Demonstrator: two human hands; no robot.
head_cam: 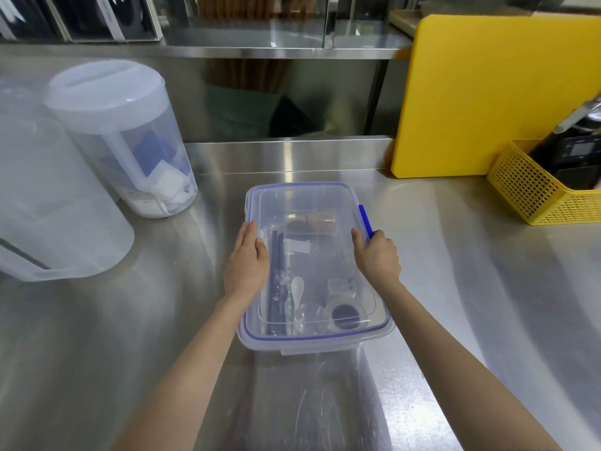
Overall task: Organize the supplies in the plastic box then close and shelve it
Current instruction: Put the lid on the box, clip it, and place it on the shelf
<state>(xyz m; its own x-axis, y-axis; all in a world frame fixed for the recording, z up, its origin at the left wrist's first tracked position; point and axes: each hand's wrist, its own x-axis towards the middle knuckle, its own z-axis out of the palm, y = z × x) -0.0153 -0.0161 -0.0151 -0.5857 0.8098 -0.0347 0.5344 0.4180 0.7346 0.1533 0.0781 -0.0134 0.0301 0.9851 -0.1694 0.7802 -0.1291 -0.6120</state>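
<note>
A clear plastic box (320, 345) with a blue-sealed lid (302, 198) lying on top stands on the steel counter in front of me. Through the lid I see a white spoon (297, 288), dark straws (276, 271), small round cups (346, 315) and other supplies. My left hand (247, 258) lies on the lid's left edge with its fingers straight. My right hand (377, 253) grips the right edge at the blue clasp (365, 219), fingers curled over it.
Two translucent lidded jugs (126, 138) stand at the left. A yellow cutting board (494, 96) leans at the back right, with a yellow mesh basket (533, 193) beside it. A steel shelf (279, 52) runs along the back.
</note>
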